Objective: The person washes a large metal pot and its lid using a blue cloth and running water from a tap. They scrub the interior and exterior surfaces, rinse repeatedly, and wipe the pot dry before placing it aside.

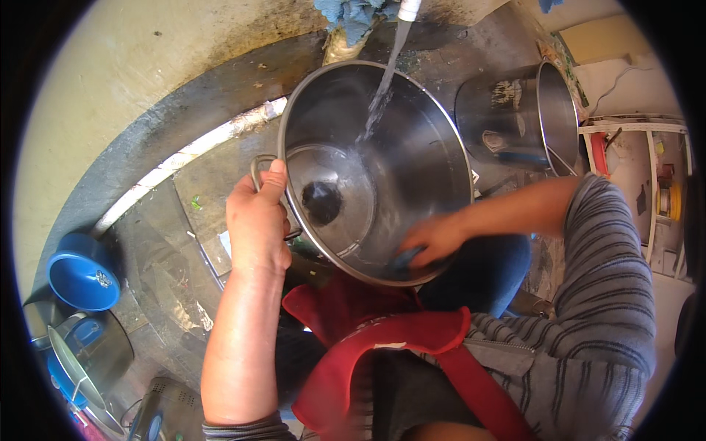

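A large stainless steel pot (419,182) is tilted so that its mouth faces me. My left hand (258,212) grips its side handle (262,160), the thumb resting near the rim. Inside the pot, against the lower right wall, my right hand (436,242) holds a blue scrubbing pad (409,256); both are blurred. From a white pipe end (408,10) above, a stream of water (386,77) falls into the pot. A dark round patch (321,203) shows on the pot's bottom.
A second steel pot (496,121) lies on its side at the right. At the left stand a blue plastic basin (83,281) and several metal vessels. A white pipe (193,160) runs along the wall base. A white shelf frame (651,182) stands far right.
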{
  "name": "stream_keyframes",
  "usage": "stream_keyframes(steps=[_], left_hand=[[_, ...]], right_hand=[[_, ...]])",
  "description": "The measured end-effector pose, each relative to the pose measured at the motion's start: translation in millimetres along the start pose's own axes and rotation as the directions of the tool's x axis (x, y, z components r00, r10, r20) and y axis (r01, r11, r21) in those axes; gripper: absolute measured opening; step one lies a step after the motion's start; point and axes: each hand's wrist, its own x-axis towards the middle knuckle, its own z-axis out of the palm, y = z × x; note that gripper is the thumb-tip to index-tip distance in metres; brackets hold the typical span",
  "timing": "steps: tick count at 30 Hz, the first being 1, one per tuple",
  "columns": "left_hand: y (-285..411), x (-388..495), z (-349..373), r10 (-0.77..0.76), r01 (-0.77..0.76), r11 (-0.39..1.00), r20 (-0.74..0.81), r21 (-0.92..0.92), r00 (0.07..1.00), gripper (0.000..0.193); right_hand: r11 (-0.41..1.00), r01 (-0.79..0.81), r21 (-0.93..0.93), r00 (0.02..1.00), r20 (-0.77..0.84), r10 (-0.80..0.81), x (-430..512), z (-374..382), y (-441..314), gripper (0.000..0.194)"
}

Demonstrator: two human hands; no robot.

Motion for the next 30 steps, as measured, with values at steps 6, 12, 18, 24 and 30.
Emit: stream_keyframes(steps=[6, 12, 18, 24, 30], left_hand=[[-4, -10, 4, 0.000, -0.001, 0.996, 0.013, 0.089, 1.000, 0.026], [-5, 0, 2, 0.058, -0.059, 0.989, 0.009, 0.133, 0.998, 0.027], [-4, -1, -1, 0.024, -0.024, 0.992, -0.003, 0.121, 1.000, 0.027], [-1, 0, -6, -0.065, 0.066, 0.996, -0.019, 0.060, 0.998, 0.025], [-12, 11, -16, -0.050, 0.048, 0.998, 0.050, 0.044, 0.997, 0.033]], right_hand=[[0.456, -0.418, -0.786, 0.788, -0.563, -0.247, -36, -128, 83, 0.026], [0.611, -0.417, -0.672, 0.879, -0.470, 0.083, 47, -126, 102, 0.022], [0.698, -0.692, 0.184, 0.491, -0.589, 0.642, 150, -71, 126, 0.062], [0.240, -0.340, 0.909, 0.465, -0.059, 0.883, 222, -5, 152, 0.054], [0.241, 0.445, 0.863, 0.370, -0.422, 0.828, 257, -81, 136, 0.045]])
